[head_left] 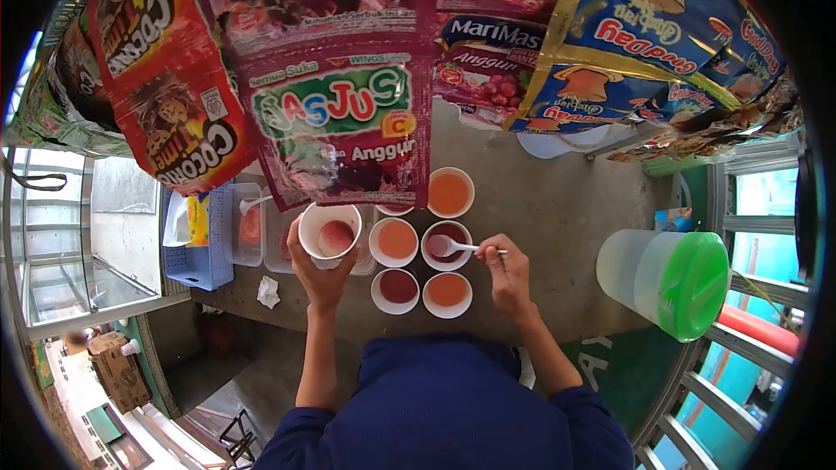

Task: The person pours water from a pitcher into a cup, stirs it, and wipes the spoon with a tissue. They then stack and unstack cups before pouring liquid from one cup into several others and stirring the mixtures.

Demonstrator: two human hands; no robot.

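My left hand [324, 271] is wrapped round a white paper cup [330, 231], tilted so a little pinkish content shows at its bottom. In my right hand [507, 271] is a white plastic spoon [461, 247], its bowl down in a cup of dark red content [446, 245]. Around that cup stand several more white cups: orange ones [398, 241] [450, 193] [448, 294] and a dark red one [399, 288]. Another cup is partly covered by the hanging sachets [338, 126].
Sachet strips, including blue ones [644, 35], hang low over the table [540, 209]. On the left are a clear container [247, 239] with orange content and a spoon, a blue basket [198, 257] and crumpled tissue [268, 292]. A green-lidded water container [666, 283] stands right.
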